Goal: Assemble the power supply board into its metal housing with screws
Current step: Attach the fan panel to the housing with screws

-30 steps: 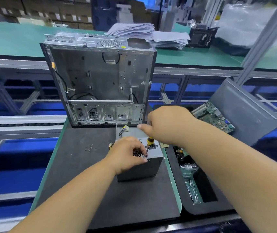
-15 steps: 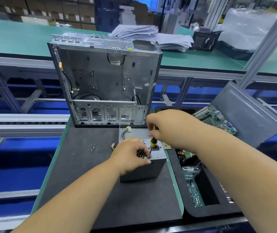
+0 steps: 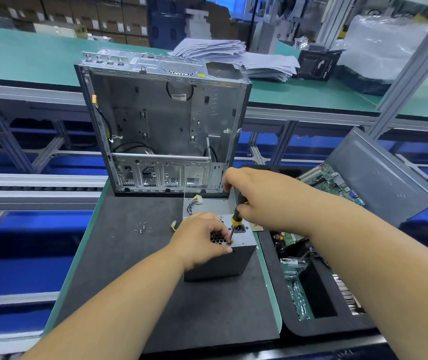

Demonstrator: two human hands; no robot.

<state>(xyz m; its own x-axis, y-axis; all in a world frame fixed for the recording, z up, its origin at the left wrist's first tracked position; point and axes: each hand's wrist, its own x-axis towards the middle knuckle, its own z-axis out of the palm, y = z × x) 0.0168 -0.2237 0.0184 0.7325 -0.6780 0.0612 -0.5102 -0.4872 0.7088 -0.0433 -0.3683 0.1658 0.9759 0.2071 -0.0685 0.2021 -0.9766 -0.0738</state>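
The right hand point(image 3: 264, 201) is gripping the black and yellow handle of a screwdriver point(image 3: 235, 219), fingers curled round it, and is holding it tilted, the tip pointing down at the top face of the metal box point(image 3: 241, 253) near its front edge. The left hand point(image 3: 199, 240) is resting on that same box just beside the tip, fingers curled over the vent holes and pinching at the shaft's lower end; whether a screw is sitting there is too small to tell. The box is standing on a dark mat point(image 3: 129, 268). Left of the left hand, a few loose screws point(image 3: 142, 227) are lying on the mat. Beyond both hands, an open computer case point(image 3: 160, 120) is standing upright. Right of the right hand, a green circuit board point(image 3: 329, 180) is leaning in a black tray point(image 3: 301, 326).
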